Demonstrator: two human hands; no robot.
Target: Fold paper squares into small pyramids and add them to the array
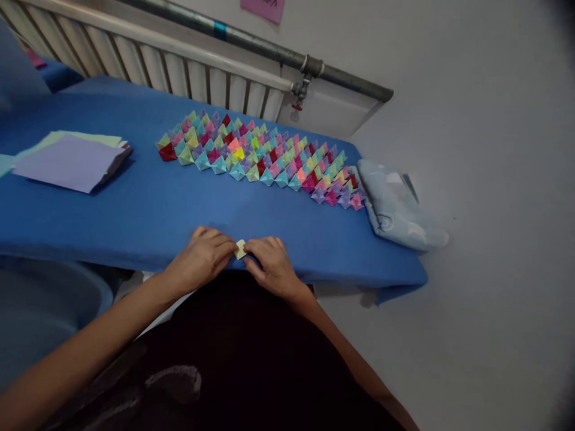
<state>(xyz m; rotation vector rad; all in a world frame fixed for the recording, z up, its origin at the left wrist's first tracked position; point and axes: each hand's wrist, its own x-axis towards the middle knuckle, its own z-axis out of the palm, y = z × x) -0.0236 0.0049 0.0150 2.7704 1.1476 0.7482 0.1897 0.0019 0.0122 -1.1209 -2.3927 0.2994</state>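
Observation:
A small piece of pale yellow folded paper [241, 249] is pinched between my two hands near the front edge of the blue-covered table [188, 206]. My left hand [204, 256] grips its left side, fingers pressed together. On the other side, my right hand [272, 263] holds it between thumb and fingers. The fingers hide part of its folds. Beyond my hands stand rows of small folded paper pieces [251, 157] in many colours, set close together with their points up.
At the left lies a stack of coloured paper sheets [72, 160], purple on top. A folded grey-blue cloth [395, 206] rests at the table's right end by the wall. Behind the table are a white radiator [175, 72] and a metal pipe [260, 43].

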